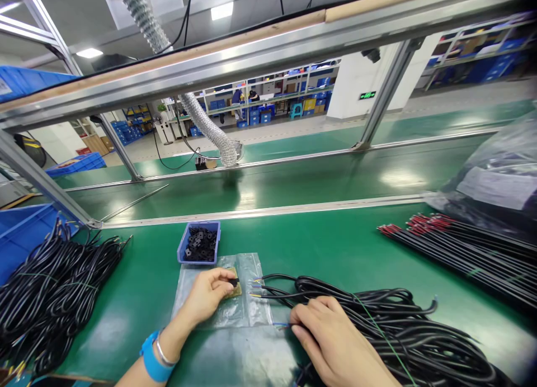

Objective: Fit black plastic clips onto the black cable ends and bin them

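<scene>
My left hand [212,292], with a blue wristband, pinches a small black part [234,282] between thumb and fingers. The part is at a small yellowish-brown block [238,289], which lies on a clear plastic bag [210,319]; whether they touch is hard to see. My right hand [321,334] is closed on a black cable whose stripped end with a blue wire [281,324] sticks out beyond the fingertips. Beside and beyond it lies a tied bundle of black cables [394,314], several bared ends resting over the bag's right edge.
A small blue bin [198,261] of black parts stands behind the bag. Another black cable bundle [62,286] lies at the left by a blue crate [25,230]. Red-tipped black cables [461,250] and a wrapped plastic bag [499,180] are at the right. A duct [210,127] hangs beyond.
</scene>
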A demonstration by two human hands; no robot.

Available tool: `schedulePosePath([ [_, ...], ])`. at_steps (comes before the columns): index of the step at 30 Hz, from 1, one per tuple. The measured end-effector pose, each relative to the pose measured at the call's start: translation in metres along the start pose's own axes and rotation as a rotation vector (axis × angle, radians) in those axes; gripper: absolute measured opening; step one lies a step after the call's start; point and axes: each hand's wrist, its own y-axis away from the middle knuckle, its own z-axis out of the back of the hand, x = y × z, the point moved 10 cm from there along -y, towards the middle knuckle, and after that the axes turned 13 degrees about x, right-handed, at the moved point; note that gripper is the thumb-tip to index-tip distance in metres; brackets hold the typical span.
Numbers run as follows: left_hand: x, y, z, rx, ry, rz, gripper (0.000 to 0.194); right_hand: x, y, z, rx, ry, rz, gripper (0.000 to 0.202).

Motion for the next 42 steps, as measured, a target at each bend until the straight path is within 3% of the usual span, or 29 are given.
schedulePosePath([
  [7,-0.032,0.004,-0.011,-0.067,-0.472,-0.148,0.013,-0.001,0.000,0.001,0.004,-0.007,-0.009,0.018],
  [14,-0.046,0.008,-0.018,-0.063,-0.569,-0.151,0.014,0.004,0.001,0.009,-0.056,-0.026,0.028,0.016],
  [17,-0.035,0.015,-0.035,-0.066,-0.210,-0.059,0.018,0.002,0.006,0.018,-0.159,-0.062,0.035,0.012],
  [20,-0.015,0.025,-0.072,-0.054,0.328,0.069,0.028,-0.001,0.010,0.026,-0.250,-0.113,0.028,0.012],
  [23,-0.011,0.033,-0.101,-0.079,0.609,0.074,0.037,-0.003,0.011,0.028,-0.275,-0.160,0.010,0.013],
  [26,-0.007,0.036,-0.115,-0.106,0.813,0.076,0.039,-0.004,0.010,0.028,-0.268,-0.177,-0.002,0.014],
  [30,-0.003,0.037,-0.112,-0.144,0.892,0.070,0.040,-0.002,0.009,0.027,-0.260,-0.171,0.008,0.015],
  [42,0.006,0.033,-0.106,-0.152,0.796,0.033,0.036,0.003,0.010,0.032,-0.267,-0.188,0.013,0.014],
])
